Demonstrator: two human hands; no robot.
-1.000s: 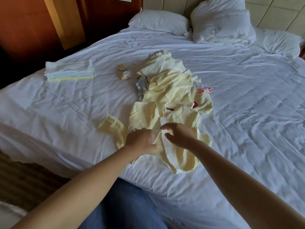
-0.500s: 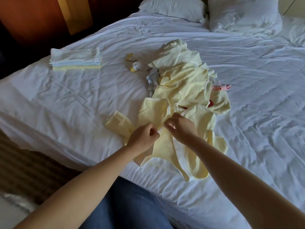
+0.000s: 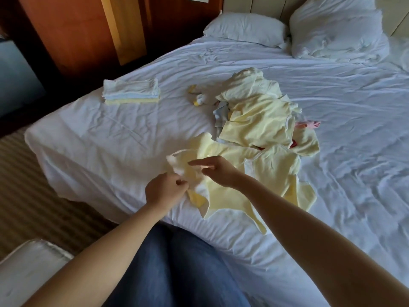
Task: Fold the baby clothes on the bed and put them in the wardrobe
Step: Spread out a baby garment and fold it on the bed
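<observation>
I am working a yellow baby garment (image 3: 232, 191) at the bed's (image 3: 110, 134) near edge.
Wood panelling (image 3: 77, 29) is standing far left. The bed is carrying an unfolded pile (image 3: 259, 120) beyond and a folded stack (image 3: 131, 91) far left. The garment is stretching left to right. My left hand (image 3: 164, 191) is pinching its left end, and my right hand (image 3: 218, 171) is reaching across it close beside; I cannot tell its grip.

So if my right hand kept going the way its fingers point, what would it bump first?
Probably the bunched-up edge of the yellow baby garment, just past your right hand; beyond it lies bare sheet. Depth is hard to judge.
</observation>
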